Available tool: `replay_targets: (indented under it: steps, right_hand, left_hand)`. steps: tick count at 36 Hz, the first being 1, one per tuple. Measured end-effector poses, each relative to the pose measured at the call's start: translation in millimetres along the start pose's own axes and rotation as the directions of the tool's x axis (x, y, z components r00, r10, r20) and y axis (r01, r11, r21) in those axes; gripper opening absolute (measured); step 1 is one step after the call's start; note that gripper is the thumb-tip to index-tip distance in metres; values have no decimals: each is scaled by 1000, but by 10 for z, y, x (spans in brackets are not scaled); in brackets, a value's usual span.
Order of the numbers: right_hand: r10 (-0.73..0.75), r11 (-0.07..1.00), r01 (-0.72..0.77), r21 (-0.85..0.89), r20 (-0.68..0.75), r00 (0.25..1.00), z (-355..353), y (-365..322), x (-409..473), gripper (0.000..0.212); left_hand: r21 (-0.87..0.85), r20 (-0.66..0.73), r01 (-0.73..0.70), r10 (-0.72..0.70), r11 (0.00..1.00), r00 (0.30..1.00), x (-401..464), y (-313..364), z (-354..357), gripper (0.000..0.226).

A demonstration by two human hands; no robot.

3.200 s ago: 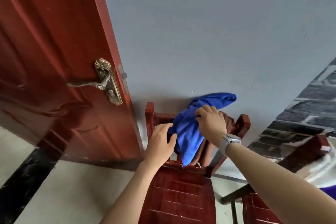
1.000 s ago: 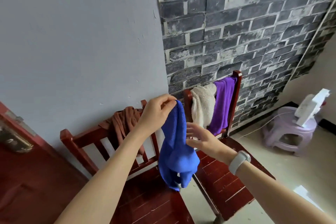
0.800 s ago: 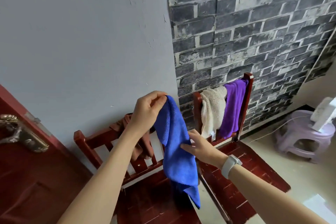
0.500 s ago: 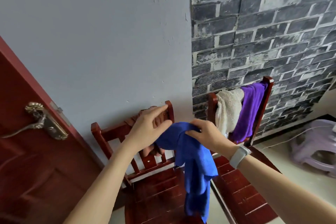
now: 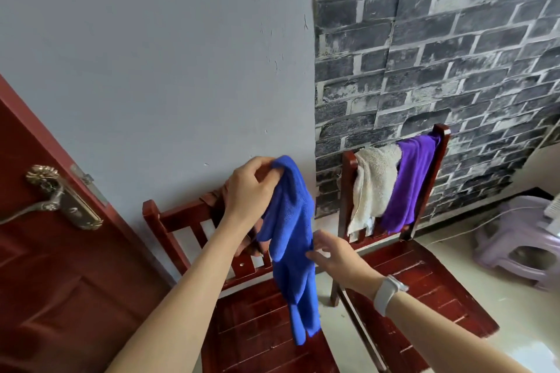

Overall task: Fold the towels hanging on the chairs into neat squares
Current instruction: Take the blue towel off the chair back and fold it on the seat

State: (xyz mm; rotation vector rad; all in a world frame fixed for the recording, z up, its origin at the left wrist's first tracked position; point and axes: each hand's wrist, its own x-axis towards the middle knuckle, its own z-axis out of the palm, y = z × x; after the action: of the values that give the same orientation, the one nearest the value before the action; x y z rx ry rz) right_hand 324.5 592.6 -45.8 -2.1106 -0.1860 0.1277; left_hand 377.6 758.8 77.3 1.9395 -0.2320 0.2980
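Observation:
A blue towel (image 5: 292, 230) hangs in the air in front of the left red wooden chair (image 5: 172, 221). My left hand (image 5: 248, 191) pinches its top corner and holds it up. My right hand (image 5: 336, 254) is lower, fingers spread and relaxed, fingertips at the towel's right edge. A brown towel (image 5: 248, 244) drapes over the left chair's back, mostly hidden behind my left arm. On the right red chair (image 5: 424, 288), a cream towel (image 5: 372, 188) and a purple towel (image 5: 409, 185) hang over the backrest.
A red door (image 5: 39, 266) with a brass handle (image 5: 60, 197) stands at the left. Behind the chairs are a grey wall and brick-pattern wallpaper. A lilac plastic stool (image 5: 521, 239) sits on the pale floor at the right, with a cable running along the floor.
My right hand has let go of the towel's top and dropped to its right edge. My left hand has lifted its corner, so the towel hangs long again.

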Motion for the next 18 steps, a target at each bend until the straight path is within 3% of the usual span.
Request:
replay_targets:
  steps: [2,4,8,14,18]
  right_hand:
    - [29,999,-28,20,-82,996,5,-34,59,11]
    - [25,999,-21,29,-126,992,-39,-100,111,11]
    - [-8,995,29,99,-208,978,-163,-330,216,12]
    - [93,995,-85,52,-171,981,-139,-606,419,12]
    - [166,979,-151,139,-109,980,-21,-596,367,21]
  left_hand:
    - [34,-102,40,-36,999,994,60,-45,-70,10]
    - [154,-168,92,-66,984,984,118,-183,-190,17]
    - [322,-93,255,-238,912,967,-5,-583,-346,42]
    - [206,234,275,-320,939,918,-608,-958,-117,10]
    - [67,234,307,-314,949,920,-823,-1042,60,18]
